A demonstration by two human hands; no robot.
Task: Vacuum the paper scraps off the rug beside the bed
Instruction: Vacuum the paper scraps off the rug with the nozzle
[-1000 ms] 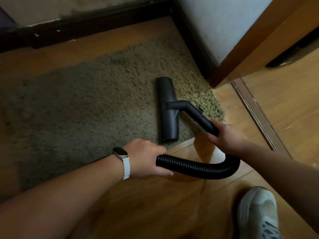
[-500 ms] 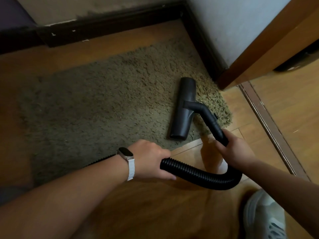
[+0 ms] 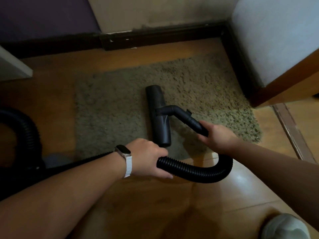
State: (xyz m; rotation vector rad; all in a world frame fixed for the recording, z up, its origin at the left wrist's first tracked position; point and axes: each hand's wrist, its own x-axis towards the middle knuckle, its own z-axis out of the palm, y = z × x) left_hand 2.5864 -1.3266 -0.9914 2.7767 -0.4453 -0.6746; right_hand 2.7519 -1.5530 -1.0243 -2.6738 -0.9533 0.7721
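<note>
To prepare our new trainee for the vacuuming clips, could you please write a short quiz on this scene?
1. True or false: the black nozzle lies on the rug.
2. What does the left hand grip? A the ribbed hose; B the rug's edge; C nothing.
3. Fill in: the rigid tube behind the nozzle is held by the ____ hand.

Key: 1 true; 2 A; 3 the right hand.
</note>
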